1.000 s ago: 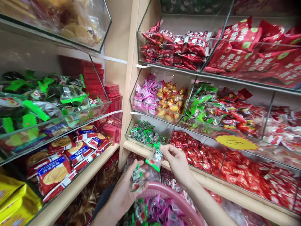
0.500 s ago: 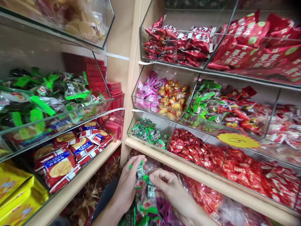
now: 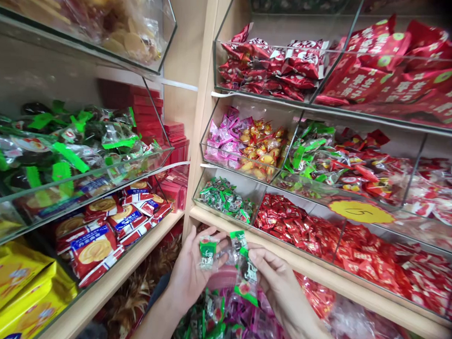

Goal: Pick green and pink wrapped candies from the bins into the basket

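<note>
Green-tipped clear wrappers all over these hands. Left hand (image 3: 188,274) is palm-up with the fingers spread, and one small packet (image 3: 207,254) just lies across it, nothing closed over it. Right hand (image 3: 281,284) has thumb and fingertips pinched on the edge of some dangling packets (image 3: 246,275), looks like two overlapping but I can't say for sure. Both hands sit over a pile of purple and green packets (image 3: 239,321), in front of the wooden shelf edge (image 3: 319,267) below the bin of green-wrapped candies (image 3: 227,198).

What I'd worry about: tip that left palm even a bit and the loose packet probably slides off, since only gravity keeps it put. Right side, my guess is the slick plastic could creep out of such an edge-only pinch, especially if the packets twist or bump the other hand. Anything dropped might vanish among its lookalikes.
</note>
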Motion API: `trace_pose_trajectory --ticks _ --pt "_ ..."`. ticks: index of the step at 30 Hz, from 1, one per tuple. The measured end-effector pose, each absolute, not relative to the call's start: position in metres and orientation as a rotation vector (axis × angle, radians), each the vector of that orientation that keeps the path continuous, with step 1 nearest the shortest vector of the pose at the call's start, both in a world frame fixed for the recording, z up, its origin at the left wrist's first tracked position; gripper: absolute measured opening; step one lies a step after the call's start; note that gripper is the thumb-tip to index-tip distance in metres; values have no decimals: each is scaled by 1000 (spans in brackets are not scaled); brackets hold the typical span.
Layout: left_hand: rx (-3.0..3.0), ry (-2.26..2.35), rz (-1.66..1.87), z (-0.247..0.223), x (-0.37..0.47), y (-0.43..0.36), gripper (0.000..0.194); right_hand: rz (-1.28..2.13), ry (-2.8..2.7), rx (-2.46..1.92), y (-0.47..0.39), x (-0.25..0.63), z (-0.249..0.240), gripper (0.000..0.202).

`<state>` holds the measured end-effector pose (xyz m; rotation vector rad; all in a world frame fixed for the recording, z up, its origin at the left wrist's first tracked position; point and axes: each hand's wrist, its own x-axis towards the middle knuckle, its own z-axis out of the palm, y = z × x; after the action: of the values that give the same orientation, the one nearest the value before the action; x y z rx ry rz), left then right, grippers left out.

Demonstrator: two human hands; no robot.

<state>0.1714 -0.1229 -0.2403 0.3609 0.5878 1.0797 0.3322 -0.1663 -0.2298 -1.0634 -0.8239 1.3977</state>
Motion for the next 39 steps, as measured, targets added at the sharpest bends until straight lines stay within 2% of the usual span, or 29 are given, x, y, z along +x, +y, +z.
trace_pose_trajectory --ticks 11,13,27,34,39 --pt "387 639 1077 -240 169 -125 42 1097 -1162 -1245 -171 332 -238 22" --pt "408 678 1075 -242 165 -126 36 1098 -1218 -1257 -175 331 -237 23" --pt "523 729 1019 -264 133 -158 29 1185 -1510 -1308 -230 328 -278 29" --pt "1028 1156 1142 -263 123 -194 28 1084 -1896 -1251 -249 322 -296 23" --pt "1486 1292 1113 -304 130 -208 31 978 -1730 -1396 -237 336 -274 29"
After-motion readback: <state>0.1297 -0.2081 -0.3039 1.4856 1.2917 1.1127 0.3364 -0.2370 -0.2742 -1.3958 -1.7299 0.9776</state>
